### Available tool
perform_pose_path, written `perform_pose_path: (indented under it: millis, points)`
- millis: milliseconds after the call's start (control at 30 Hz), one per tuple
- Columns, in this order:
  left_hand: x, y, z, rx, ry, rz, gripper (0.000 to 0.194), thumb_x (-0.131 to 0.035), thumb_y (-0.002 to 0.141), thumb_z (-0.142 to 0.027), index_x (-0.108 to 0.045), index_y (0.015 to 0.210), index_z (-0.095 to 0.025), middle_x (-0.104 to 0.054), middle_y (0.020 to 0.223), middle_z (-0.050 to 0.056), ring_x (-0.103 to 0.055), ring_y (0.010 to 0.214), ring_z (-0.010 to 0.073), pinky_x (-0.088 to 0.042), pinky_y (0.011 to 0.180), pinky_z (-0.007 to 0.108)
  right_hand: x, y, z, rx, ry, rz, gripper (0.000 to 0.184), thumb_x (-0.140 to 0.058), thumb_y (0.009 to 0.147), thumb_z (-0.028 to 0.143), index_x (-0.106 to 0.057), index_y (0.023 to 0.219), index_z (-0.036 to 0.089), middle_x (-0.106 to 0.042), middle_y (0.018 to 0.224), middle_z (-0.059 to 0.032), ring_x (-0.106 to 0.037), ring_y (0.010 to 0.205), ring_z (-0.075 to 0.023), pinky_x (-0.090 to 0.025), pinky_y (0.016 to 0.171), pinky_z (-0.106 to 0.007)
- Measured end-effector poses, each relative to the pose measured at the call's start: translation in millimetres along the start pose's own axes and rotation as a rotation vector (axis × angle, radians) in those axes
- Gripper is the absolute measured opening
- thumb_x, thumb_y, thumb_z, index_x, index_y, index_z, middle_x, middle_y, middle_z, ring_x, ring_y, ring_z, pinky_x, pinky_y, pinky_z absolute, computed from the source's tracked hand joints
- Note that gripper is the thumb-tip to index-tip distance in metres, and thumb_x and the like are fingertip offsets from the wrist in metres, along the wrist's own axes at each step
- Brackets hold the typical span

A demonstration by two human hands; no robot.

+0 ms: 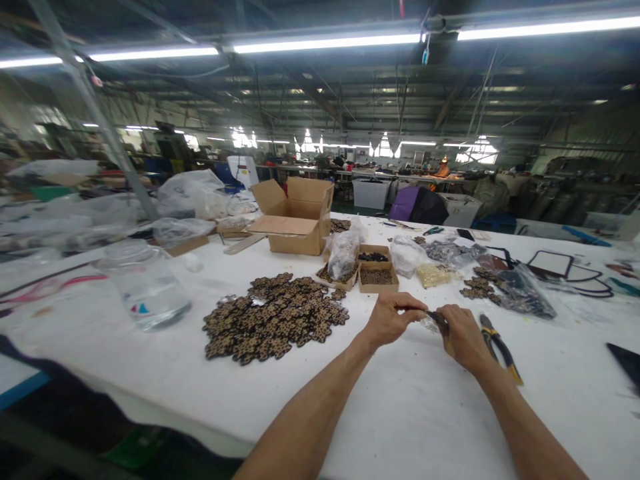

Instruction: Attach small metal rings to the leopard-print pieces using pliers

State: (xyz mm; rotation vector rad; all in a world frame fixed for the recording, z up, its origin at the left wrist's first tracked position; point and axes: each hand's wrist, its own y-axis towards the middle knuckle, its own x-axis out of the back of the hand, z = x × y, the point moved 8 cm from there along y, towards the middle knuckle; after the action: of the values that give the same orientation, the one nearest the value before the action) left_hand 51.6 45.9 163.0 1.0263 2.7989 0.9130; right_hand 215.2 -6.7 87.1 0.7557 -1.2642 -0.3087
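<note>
My left hand (395,317) is closed in a pinch, its fingertips meeting my right hand (463,333) over the table. Between them is a small dark flat piece (438,319), seen nearly edge-on; its exact kind is unclear. The fingers of my right hand are closed around its near end. Just beneath the fingertips, some small shiny bits (429,325) lie on the white surface. Beside my right hand rest pliers (501,350) with yellow and black handles. Left of my left hand spreads a heap of leopard-print, flower-shaped patches (275,317) with dark edges.
Small cardboard trays (379,288) of tiny parts stand beyond my hands, before an open cardboard box (297,230). A clear jar (147,287) of liquid is at the left. Plastic bags (525,290), more patches and dark frame-like loops (550,263) lie at the right.
</note>
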Motion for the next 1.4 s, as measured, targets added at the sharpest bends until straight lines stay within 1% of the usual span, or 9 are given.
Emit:
perform_pose_path:
  millis: [67, 167, 233, 333, 467, 600, 800, 967, 1400]
  points:
    - [0.4, -0.4, 1.0, 0.007, -0.006, -0.003, 0.025, -0.073, 0.080, -0.034, -0.076, 0.094, -0.014, -0.071, 0.084, 0.009, -0.064, 0.072, 0.0158, -0.052, 0.067, 0.025, -1.1, -0.2, -1.2, -0.013, 0.016, 0.015, 0.039, -0.048, 0.078, 0.004, -0.049, 0.114, 0.019, -0.056, 0.099, -0.0099, -0.051, 0.094, -0.0289, -0.042, 0.079, -0.041]
    - [-0.2, -1.0, 0.6, 0.003, -0.011, -0.001, 0.026, -0.072, 0.081, -0.035, -0.076, 0.094, -0.012, -0.071, 0.082, 0.010, -0.063, 0.068, 0.0147, -0.051, 0.064, 0.025, -3.1, -0.1, -0.7, -0.017, 0.124, 0.025, 0.048, -0.045, 0.075, 0.001, -0.046, 0.119, 0.019, -0.054, 0.103, -0.0104, -0.051, 0.098, -0.0281, -0.046, 0.082, -0.041]
    - [-0.8, -1.5, 0.1, -0.003, -0.012, 0.000, 0.027, -0.071, 0.081, -0.035, -0.075, 0.095, -0.012, -0.071, 0.082, 0.010, -0.063, 0.067, 0.0146, -0.051, 0.062, 0.024, -3.2, 0.2, 0.1, -0.007, 0.177, 0.004, 0.050, -0.044, 0.073, 0.000, -0.046, 0.119, 0.020, -0.054, 0.104, -0.0107, -0.051, 0.100, -0.0283, -0.047, 0.084, -0.042]
    - [-1.0, -2.1, 1.0, -0.004, -0.001, -0.014, 0.028, -0.071, 0.081, -0.036, -0.075, 0.095, -0.013, -0.071, 0.081, 0.010, -0.063, 0.066, 0.0146, -0.051, 0.061, 0.024, -3.0, 0.6, -0.7, -0.003, 0.193, -0.030, 0.052, -0.044, 0.072, -0.001, -0.047, 0.119, 0.021, -0.054, 0.105, -0.0108, -0.051, 0.100, -0.0288, -0.048, 0.084, -0.044]
    - [-0.7, -3.0, 2.8, -0.006, 0.005, -0.046, 0.028, -0.072, 0.081, -0.038, -0.076, 0.094, -0.013, -0.071, 0.080, 0.009, -0.063, 0.065, 0.0143, -0.052, 0.060, 0.024, -2.4, 0.6, -2.7, -0.011, 0.155, -0.054, 0.052, -0.044, 0.072, -0.001, -0.046, 0.119, 0.020, -0.054, 0.106, -0.0115, -0.051, 0.101, -0.0297, -0.048, 0.086, -0.047]
    - [-1.4, -3.1, 2.3, -0.001, 0.011, -0.058, 0.030, -0.071, 0.081, -0.040, -0.076, 0.095, -0.014, -0.071, 0.083, 0.010, -0.064, 0.065, 0.0147, -0.053, 0.061, 0.026, -0.5, 0.4, -3.0, -0.026, 0.130, -0.074, 0.047, -0.045, 0.074, 0.001, -0.047, 0.116, 0.021, -0.054, 0.103, -0.0109, -0.052, 0.098, -0.0294, -0.049, 0.083, -0.046]
    - [-1.4, -2.4, -3.7, -0.022, 0.027, -0.031, 0.028, -0.074, 0.079, -0.035, -0.075, 0.097, -0.014, -0.072, 0.089, 0.010, -0.066, 0.077, 0.0172, -0.053, 0.069, 0.026, -1.2, 1.0, -0.5, -0.056, 0.133, -0.033, 0.047, -0.045, 0.075, 0.002, -0.046, 0.117, 0.020, -0.054, 0.103, -0.0100, -0.052, 0.097, -0.0282, -0.049, 0.082, -0.043]
    - [-1.5, -2.6, 0.9, -0.012, 0.004, 0.004, 0.026, -0.071, 0.082, -0.032, -0.075, 0.100, -0.013, -0.071, 0.085, 0.009, -0.064, 0.069, 0.0151, -0.052, 0.066, 0.026, -1.7, 0.2, 1.4, -0.048, 0.144, -0.035, 0.044, -0.044, 0.076, 0.002, -0.047, 0.115, 0.021, -0.054, 0.101, -0.0095, -0.053, 0.096, -0.0278, -0.049, 0.081, -0.042]
    - [3.9, -4.0, 2.6, -0.057, 0.078, -0.055, 0.023, -0.071, 0.081, -0.033, -0.076, 0.096, -0.015, -0.070, 0.080, 0.008, -0.063, 0.067, 0.0148, -0.051, 0.062, 0.025, -5.9, -0.8, 2.0, -0.024, 0.157, -0.021, 0.051, -0.045, 0.073, 0.002, -0.046, 0.120, 0.021, -0.054, 0.105, -0.0110, -0.052, 0.098, -0.0295, -0.049, 0.083, -0.045]
